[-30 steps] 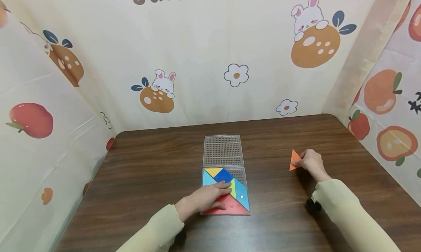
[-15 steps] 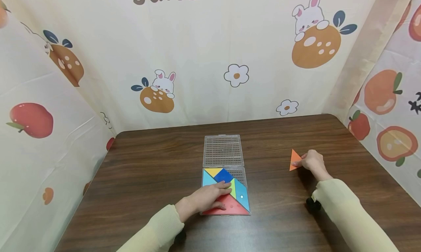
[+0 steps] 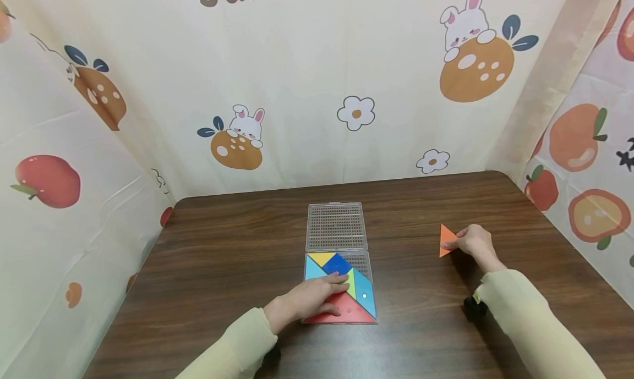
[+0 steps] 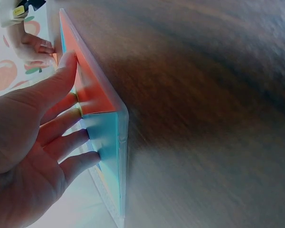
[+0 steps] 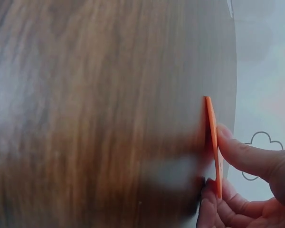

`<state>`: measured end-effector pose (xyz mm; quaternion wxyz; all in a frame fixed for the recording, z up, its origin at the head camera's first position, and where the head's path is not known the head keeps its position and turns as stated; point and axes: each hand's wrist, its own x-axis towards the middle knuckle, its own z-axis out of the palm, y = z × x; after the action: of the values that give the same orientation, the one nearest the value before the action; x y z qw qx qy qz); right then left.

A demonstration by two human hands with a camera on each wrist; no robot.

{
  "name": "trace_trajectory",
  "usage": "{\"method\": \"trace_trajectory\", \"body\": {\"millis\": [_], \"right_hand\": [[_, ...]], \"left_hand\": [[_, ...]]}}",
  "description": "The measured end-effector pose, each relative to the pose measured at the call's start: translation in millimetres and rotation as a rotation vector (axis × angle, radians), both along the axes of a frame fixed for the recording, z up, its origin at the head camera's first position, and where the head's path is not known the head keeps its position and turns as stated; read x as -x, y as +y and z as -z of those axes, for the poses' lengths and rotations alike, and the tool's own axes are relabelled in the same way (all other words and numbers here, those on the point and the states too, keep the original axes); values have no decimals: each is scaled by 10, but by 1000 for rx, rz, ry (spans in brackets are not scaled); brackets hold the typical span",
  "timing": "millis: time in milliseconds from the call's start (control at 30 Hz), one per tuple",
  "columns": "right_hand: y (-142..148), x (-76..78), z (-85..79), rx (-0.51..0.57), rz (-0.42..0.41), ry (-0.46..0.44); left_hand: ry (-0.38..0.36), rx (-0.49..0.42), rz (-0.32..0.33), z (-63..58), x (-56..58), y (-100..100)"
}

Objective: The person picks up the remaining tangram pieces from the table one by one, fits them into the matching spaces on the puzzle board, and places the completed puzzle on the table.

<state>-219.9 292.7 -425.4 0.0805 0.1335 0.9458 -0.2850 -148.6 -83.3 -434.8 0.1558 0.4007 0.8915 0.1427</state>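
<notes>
My left hand (image 3: 308,297) rests with extended fingers on the tangram pieces in the lower half of a clear plastic case (image 3: 361,262). Around its fingers show a red triangle (image 3: 351,312), a green piece (image 3: 351,284), a dark blue piece (image 3: 337,264), a yellow piece (image 3: 319,258), a light blue triangle (image 3: 312,269) and a teal piece (image 3: 364,292). Far to the right, my right hand (image 3: 476,245) pinches an orange triangle (image 3: 446,239) between thumb and fingers. The right wrist view shows this orange triangle (image 5: 213,142) edge-on, close to the table.
The case's other half, a dotted clear panel (image 3: 335,228), lies flat behind the filled half. The brown wooden table (image 3: 223,247) ends at printed curtains (image 3: 297,148) at the back and sides. The case's upper right corner shows bare dotted base.
My right hand has shifted slightly to the right, carrying the orange triangle with it. The left hand and the pieces in the case look the same.
</notes>
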Motion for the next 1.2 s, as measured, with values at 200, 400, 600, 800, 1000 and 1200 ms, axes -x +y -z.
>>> {"method": "trace_trajectory", "body": {"millis": [200,400,600,800,1000,1200], "right_hand": [[27,-28,15,37,-13,24],[15,-50,19,43,-51,80],[-8,-56,4,39,-101,166],[-23,-64,-17,72,-117,189],[-72,-100,-49,74,-174,220],[-111,-119,-119,60,-242,224]], "left_hand": [[5,0,5,3,-2,0],[14,-1,12,4,1,4],[-5,0,-3,-10,3,3],[-3,0,-1,-11,4,4],[-9,2,-5,-9,0,3],[-10,-3,-9,-20,0,9]]}}
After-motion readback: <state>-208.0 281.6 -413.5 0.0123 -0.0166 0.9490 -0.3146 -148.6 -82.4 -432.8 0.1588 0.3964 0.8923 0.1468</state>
